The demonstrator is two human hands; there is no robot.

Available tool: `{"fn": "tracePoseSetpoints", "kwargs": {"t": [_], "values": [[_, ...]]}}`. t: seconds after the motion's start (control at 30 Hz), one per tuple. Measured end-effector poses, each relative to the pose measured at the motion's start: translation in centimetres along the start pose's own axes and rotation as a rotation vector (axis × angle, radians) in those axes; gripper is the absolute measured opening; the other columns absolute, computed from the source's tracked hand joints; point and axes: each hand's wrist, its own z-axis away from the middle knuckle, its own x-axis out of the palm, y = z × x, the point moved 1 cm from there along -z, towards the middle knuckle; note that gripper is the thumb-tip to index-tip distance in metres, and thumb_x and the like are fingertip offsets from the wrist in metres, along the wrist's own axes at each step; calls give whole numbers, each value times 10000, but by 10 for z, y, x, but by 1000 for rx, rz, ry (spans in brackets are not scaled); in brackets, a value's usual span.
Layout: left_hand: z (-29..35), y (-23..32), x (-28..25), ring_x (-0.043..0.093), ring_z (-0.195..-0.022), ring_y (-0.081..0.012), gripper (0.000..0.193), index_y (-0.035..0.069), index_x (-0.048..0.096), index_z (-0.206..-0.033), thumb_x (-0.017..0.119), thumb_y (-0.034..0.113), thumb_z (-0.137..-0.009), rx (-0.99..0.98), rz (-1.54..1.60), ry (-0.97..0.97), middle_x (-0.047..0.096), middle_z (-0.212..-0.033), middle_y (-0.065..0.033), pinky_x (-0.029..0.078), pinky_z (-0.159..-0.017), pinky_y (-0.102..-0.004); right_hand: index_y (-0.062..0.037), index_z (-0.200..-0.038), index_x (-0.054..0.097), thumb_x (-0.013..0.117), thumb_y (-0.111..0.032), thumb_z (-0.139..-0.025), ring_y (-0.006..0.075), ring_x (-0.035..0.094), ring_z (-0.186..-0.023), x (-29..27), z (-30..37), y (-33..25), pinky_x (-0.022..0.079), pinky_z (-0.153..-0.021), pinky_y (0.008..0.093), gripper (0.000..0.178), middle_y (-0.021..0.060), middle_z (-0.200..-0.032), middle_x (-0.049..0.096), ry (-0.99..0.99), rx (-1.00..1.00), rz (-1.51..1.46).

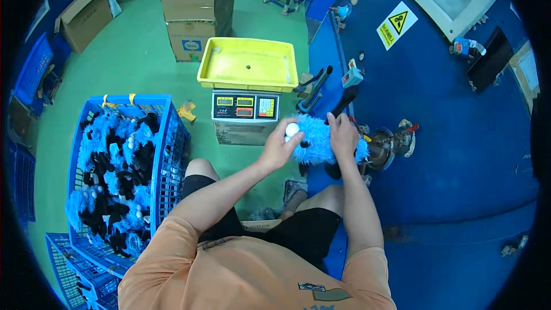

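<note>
A blue furry plush toy (314, 132) with round white eyes and black limbs stretches between my two hands, beside the blue machine. My left hand (278, 146) grips its eye end, thumb and fingers closed around a white eyeball. On the other end, my right hand (343, 138) presses with bent fingers next to a black limb. That end of the toy lies against a round metal nozzle fitting (381, 148) on the machine; how far it sits over the nozzle is hidden.
At my left stands a blue plastic crate (163, 155) full of similar blue and black plush skins. A scale (245, 106) with a yellow tray (252, 83) is ahead, a cardboard box (195, 28) behind it. The blue machine panel (459, 138) with a window borders my right.
</note>
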Motion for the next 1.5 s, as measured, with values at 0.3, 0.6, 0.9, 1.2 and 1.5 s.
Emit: {"fn": "tracePoseSetpoints", "kwargs": {"t": [0.3, 0.6, 0.9, 1.2, 1.5], "values": [[-4, 16, -20, 539, -855, -163, 302, 29, 534, -1236, 580, 178, -977, -249, 61, 123, 587, -1048, -108, 475, -785, -307, -118, -1000, 595, 705, -259, -840, 277, 603, -1003, -2, 53, -42, 469, -814, 403, 240, 97, -1016, 670, 231, -728, 4], [32, -16, -5, 547, -852, -169, 319, 15, 499, -1262, 539, 198, -1004, -187, 242, 141, 575, -1011, -111, 486, -775, -323, -100, -997, 611, 661, -182, -775, 305, 582, -940, 16, 22, -27, 457, -827, 413, 242, 100, -930, 656, 93, -625, 58], [22, -12, -4, 574, -911, -232, 332, 16, 466, -1278, 504, 218, -1017, 78, -204, 157, 577, -1053, -133, 480, -830, -358, -94, -947, 601, 631, -209, -795, 311, 600, -889, 8, 23, -32, 461, -810, 406, 193, 116, -901, 654, -66, -508, 25], [-35, 19, -24, 609, -934, -276, 313, 46, 553, -1213, 533, 280, -1005, -172, -52, 128, 610, -1077, -137, 493, -821, -410, -97, -932, 592, 631, -236, -807, 325, 607, -839, 16, 24, -30, 476, -760, 423, 190, 122, -880, 655, -116, -415, 122], [37, -30, -2, 597, -980, -298, 385, 33, 502, -1286, 575, 250, -976, 10, 16, 266, 584, -1121, -170, 476, -900, -389, -84, -947, 568, 623, -240, -836, 321, 617, -804, 11, 28, -41, 484, -747, 435, 199, 127, -869, 666, -53, -559, 94]]}}
